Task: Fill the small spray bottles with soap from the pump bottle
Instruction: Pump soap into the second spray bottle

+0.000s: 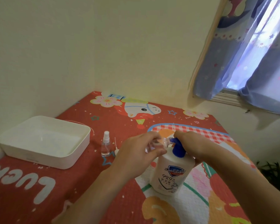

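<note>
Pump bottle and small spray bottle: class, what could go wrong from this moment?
1. The left hand holds the open spray bottle tilted at the blue nozzle; soap could miss its narrow mouth and land on the cloth.
2. The right hand presses the pump bottle, which already looks tilted; it may tip.

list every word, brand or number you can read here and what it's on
"Safeguard": blue shield logo on the pump bottle.
"99.9": below the logo on the same bottle.
Small characters under "99.9": too small to read.
Big white letters on the red tablecloth: seen upside down and cut off at the frame edge, roughly "LUCK".
Faint embossed mark on the front wall of the white tray: unreadable.
</note>
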The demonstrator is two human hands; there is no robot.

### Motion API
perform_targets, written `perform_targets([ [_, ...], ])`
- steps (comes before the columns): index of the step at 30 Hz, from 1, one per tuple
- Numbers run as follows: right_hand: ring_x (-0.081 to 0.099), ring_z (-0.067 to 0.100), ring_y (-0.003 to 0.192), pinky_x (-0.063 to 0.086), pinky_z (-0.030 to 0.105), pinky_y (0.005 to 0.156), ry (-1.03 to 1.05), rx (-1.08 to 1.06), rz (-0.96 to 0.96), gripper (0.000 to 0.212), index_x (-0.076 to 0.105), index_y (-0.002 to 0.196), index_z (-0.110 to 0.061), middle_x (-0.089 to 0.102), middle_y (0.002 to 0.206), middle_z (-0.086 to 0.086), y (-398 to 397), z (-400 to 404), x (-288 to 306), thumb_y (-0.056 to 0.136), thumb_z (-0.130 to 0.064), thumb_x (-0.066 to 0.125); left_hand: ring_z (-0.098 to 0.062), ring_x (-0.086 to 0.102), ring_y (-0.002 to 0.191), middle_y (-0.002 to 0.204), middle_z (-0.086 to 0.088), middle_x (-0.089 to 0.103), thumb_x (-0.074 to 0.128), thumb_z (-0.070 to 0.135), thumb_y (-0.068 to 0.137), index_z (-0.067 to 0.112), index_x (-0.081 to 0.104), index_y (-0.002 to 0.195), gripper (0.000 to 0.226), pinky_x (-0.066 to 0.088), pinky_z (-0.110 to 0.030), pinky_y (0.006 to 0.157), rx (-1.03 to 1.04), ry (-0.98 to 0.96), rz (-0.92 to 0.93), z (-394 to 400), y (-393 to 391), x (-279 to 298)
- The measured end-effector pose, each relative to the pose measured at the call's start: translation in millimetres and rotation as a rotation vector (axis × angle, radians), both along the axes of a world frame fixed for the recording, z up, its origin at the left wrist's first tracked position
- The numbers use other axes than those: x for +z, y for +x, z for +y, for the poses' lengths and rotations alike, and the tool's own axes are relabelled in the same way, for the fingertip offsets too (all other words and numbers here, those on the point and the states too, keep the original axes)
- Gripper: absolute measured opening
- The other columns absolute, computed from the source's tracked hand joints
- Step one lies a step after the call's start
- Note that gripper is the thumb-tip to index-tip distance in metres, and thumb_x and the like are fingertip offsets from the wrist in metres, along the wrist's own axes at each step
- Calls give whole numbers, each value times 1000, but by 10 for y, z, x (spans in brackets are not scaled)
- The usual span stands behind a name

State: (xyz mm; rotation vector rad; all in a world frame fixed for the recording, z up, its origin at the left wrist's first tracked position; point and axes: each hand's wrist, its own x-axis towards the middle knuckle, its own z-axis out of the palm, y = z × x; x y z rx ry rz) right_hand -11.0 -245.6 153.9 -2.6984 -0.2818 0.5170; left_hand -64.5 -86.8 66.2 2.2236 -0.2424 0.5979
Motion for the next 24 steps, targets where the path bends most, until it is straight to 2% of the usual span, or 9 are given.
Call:
perform_targets([
  [3, 60, 38, 99, 58, 53, 81, 20, -38, 15, 22, 40, 80, -25, 51, 94, 9, -2, 14, 11, 101, -19, 41, 0, 62, 94, 103, 18, 68, 67, 51, 85, 35, 60, 114, 33, 53, -31, 78, 8, -1, 5, 1, -9, 16],
  [5, 64, 36, 95, 58, 52, 82, 96, -82, 57, 20, 49, 91, -23, 58, 99, 11, -18, -11, 53, 101, -35, 39, 1, 62, 94, 104, 19, 68, 67, 52, 85, 35, 60, 115, 34, 53, -30, 78, 9, 1, 6, -2, -13, 41],
  [8, 68, 32, 92, 57, 50, 83, 243, -189, 221, 62, 59, 108, -19, 66, 105, 10, 26, -101, 136, 90, -71, 30, 1, 63, 92, 101, 20, 68, 66, 53, 85, 39, 59, 112, 31, 54, -31, 78, 15, 12, 0, 3, -9, 97],
  [10, 69, 34, 94, 57, 53, 84, 259, -177, 273, 72, 61, 110, -19, 66, 109, 11, 48, -146, 166, 86, -78, 27, 3, 62, 91, 102, 21, 68, 65, 53, 85, 38, 59, 112, 31, 54, -29, 78, 30, 35, -4, 4, -3, 130],
  [12, 68, 34, 94, 56, 54, 83, 275, -189, 271, 69, 60, 111, -17, 66, 108, 12, 61, -162, 155, 89, -74, 26, 4, 62, 91, 102, 21, 68, 65, 53, 85, 37, 59, 113, 32, 54, -28, 78, 30, 36, -8, -4, 1, 143],
  [15, 68, 33, 92, 57, 53, 83, 249, -198, 232, 52, 59, 111, -14, 66, 105, 11, 42, -121, 126, 96, -56, 33, 3, 62, 88, 99, 21, 68, 65, 54, 85, 38, 58, 111, 31, 54, -29, 75, 30, 35, -10, -20, 5, 118],
  [19, 65, 37, 96, 57, 56, 81, 196, -141, 120, 21, 53, 91, -17, 61, 101, 12, -10, -79, 75, 98, -30, 38, 2, 62, 85, 98, 20, 68, 67, 54, 84, 37, 59, 112, 34, 53, -28, 73, 30, 36, 7, -12, 9, 55],
  [21, 62, 41, 102, 56, 58, 82, 152, -80, 73, 19, 46, 82, -20, 54, 95, 9, -2, -58, 43, 100, -19, 40, 1, 61, 85, 97, 20, 68, 68, 53, 84, 36, 59, 111, 33, 51, -26, 71, 26, 44, 1, 0, 1, 42],
  [24, 59, 40, 102, 57, 57, 80, 66, 0, 45, 15, 45, 86, -19, 51, 98, 9, 24, -48, 26, 98, -11, 45, 3, 62, 88, 97, 20, 68, 68, 51, 84, 35, 61, 110, 31, 51, -23, 73, 18, 35, 0, 6, -5, 23],
])
